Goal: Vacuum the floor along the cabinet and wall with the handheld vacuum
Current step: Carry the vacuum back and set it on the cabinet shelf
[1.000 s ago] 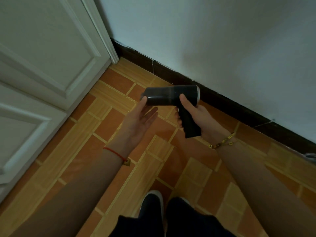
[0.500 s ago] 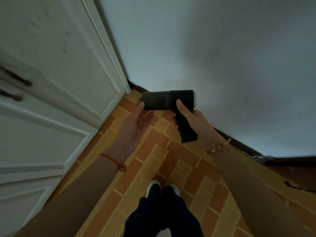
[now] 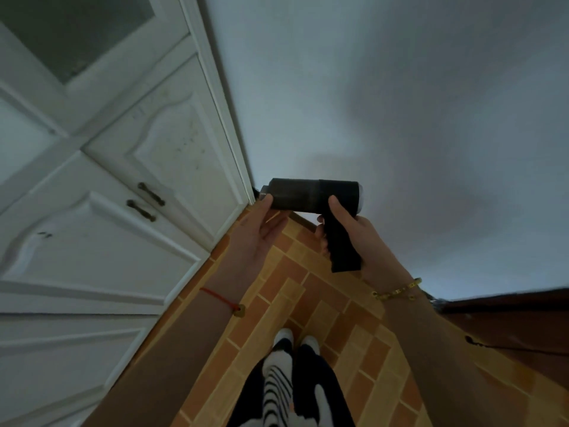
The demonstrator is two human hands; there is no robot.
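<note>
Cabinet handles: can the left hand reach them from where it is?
Probably yes. The left hand only touches the front of the handheld vacuum, and nothing shows between it and the cabinet handles to its left.

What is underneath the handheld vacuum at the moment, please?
The left hand touches the barrel of the handheld vacuum from below, and the right hand grips its handle. Lower down lies the tiled floor. The barrel partly covers the corner where cabinet and wall meet.
</note>
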